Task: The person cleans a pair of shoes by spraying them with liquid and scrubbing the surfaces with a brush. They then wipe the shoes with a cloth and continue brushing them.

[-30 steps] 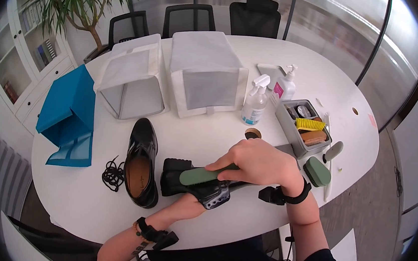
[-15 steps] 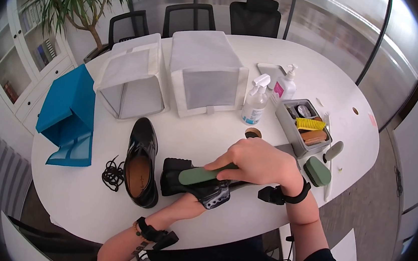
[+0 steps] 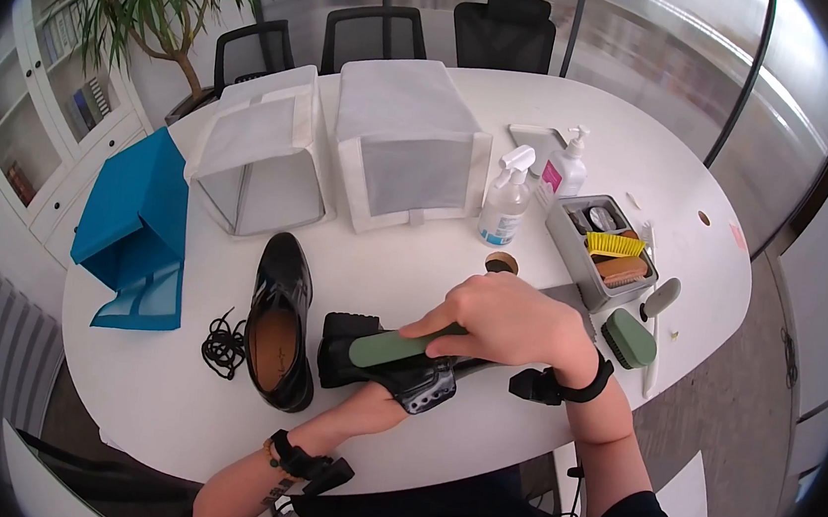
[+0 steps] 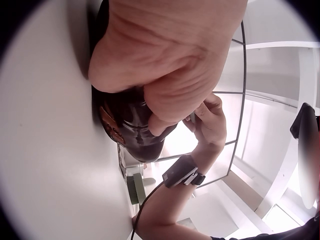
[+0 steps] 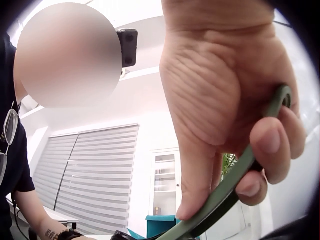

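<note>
A round-ended green brush (image 3: 390,350) lies slantwise against a glossy black leather shoe (image 3: 341,369) — tilted onto its side, ridged heel (image 3: 348,325) to the left, eyelets (image 3: 434,397) toward the white table's (image 3: 497,431) near edge.

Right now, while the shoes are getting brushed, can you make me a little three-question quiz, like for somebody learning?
1. Which hand holds the long green brush?
2. True or false: the yellow-bristled brush lies in the grey organizer.
3. Fill in: the bundled black shoelaces lie beside an upright ____.

Key: 1. The right hand. 2. True. 3. Black leather shoe.
</note>
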`<state>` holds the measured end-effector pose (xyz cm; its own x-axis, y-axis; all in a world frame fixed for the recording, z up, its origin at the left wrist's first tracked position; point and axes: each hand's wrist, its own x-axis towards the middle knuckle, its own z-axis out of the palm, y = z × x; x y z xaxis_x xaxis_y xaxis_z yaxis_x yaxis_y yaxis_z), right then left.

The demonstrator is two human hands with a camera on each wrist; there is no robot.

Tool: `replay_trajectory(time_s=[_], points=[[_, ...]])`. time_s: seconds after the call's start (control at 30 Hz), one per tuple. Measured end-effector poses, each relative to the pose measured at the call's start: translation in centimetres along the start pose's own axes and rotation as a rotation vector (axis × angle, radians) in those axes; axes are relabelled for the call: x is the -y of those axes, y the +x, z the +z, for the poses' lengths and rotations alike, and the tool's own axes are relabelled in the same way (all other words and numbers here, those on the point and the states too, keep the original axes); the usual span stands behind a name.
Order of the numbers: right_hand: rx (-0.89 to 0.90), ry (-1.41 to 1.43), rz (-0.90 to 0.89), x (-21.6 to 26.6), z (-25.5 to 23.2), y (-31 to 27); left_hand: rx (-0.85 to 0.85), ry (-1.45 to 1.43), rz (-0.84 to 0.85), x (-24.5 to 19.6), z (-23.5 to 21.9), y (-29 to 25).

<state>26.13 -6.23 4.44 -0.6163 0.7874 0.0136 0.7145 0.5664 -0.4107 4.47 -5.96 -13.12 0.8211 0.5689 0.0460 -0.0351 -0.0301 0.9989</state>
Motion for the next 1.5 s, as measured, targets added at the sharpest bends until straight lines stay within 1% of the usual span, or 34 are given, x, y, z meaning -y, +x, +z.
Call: replay_trajectory(time_s=[0.1,0.17,0.2,0.27,0.4,0.47,0.53,0.6,0.67,0.7,0.73,0.77,0.8,0.87,0.9,0.97,1.03,1.07,1.1,1.13,1.17,1.2,1.23,1.27,1.3,1.33,1.37,1.4,1.47,1.5], points=[[0.042,0.042,0.052,0.0,-0.2,0.0,-0.001,0.002,0.003,0.3,-0.1,0.0],[0.011,0.027,0.006,-0.1,0.7,0.5,0.007,-0.002,-0.003,0.5,-0.2,0.0],[0.008,0.028,0.008,-0.2,1.1,0.8,0.013,0.011,0.018,0.5,-0.3,0.0],[-0.035,0.049,-0.049,-0.3,1.8,1.1,0.019,0.024,0.038,0.4,-0.2,0.0],[-0.056,0.041,-0.065,-0.4,1.1,0.6,0.008,0.013,0.014,0.1,-0.1,0.0],[0.007,0.014,0.034,-0.2,0.2,0.2,0.008,0.009,0.008,0.0,-0.1,0.0],[-0.005,0.006,0.047,-0.2,-0.1,0.1,-0.017,0.01,0.053,-0.2,0.2,0.2],[-0.019,-0.001,0.061,-0.3,0.1,0.2,-0.017,0.021,0.044,-0.4,0.2,0.1],[-0.072,0.004,-0.004,-0.6,1.2,0.8,-0.015,0.033,0.035,-0.4,0.0,0.0],[-0.073,0.005,-0.004,-0.8,1.9,1.1,0.003,0.034,0.012,-0.4,-0.1,-0.1],[-0.092,0.021,-0.051,-0.9,2.7,1.4,0.02,0.036,-0.01,-0.3,-0.2,-0.1],[-0.112,0.036,-0.098,-1.0,3.1,1.6,0.021,0.036,-0.011,-0.2,-0.2,-0.1],[-0.112,0.037,-0.098,-0.9,2.8,1.4,0.024,0.034,-0.015,-0.1,-0.2,-0.2],[-0.055,0.047,-0.089,-0.5,1.5,0.7,0.026,0.03,-0.02,0.0,-0.2,-0.2],[-0.053,0.047,-0.089,-0.4,0.7,0.2,0.0,0.036,-0.014,0.0,-0.1,-0.1],[0.009,0.007,0.032,-0.4,-0.5,-0.6,-0.029,0.039,-0.009,-0.1,0.0,-0.1],[-0.002,0.007,0.039,-0.1,-0.4,-0.7,-0.037,0.056,-0.067,-0.7,0.0,0.0],[-0.017,0.008,0.046,0.0,-0.2,-0.8,-0.037,0.053,-0.07,-0.9,0.2,0.0],[-0.015,0.01,0.047,0.2,0.2,-0.8,-0.077,0.063,-0.032,-1.0,0.4,0.0],[-0.051,0.009,0.04,0.4,0.8,-0.7,-0.117,0.074,0.007,-1.3,0.6,0.0],[-0.085,0.01,0.032,0.6,1.2,-0.7,-0.12,0.071,0.005,-1.7,0.8,0.0],[-0.078,0.009,0.029,0.8,1.1,-0.9,-0.153,0.096,-0.003,-2.3,1.1,0.0],[-0.091,-0.016,0.057,1.1,0.7,-1.5,-0.187,0.119,-0.011,-2.8,1.2,0.1],[-0.101,-0.042,0.086,1.1,0.5,-2.0,-0.195,0.111,-0.009,-3.1,1.2,0.0],[-0.09,-0.043,0.083,0.8,0.6,-2.7,-0.156,0.187,-0.065,-3.3,1.2,-0.1],[-0.173,-0.013,0.129,0.3,0.8,-3.6,-0.116,0.261,-0.12,-3.4,1.3,-0.2],[-0.258,0.017,0.176,-0.1,1.1,-4.3,-0.121,0.252,-0.12,-3.7,1.5,-0.2],[-0.247,0.016,0.175,-0.3,1.6,-4.8,-0.136,0.261,-0.133,-4.0,1.7,-0.1],[-0.486,0.132,0.322,-0.6,2.8,-5.8,-0.146,0.274,-0.143,-4.4,2.0,0.0],[-0.518,0.104,0.322,-0.6,3.7,-6.2,-0.125,0.269,-0.156,-4.5,2.1,0.2]])
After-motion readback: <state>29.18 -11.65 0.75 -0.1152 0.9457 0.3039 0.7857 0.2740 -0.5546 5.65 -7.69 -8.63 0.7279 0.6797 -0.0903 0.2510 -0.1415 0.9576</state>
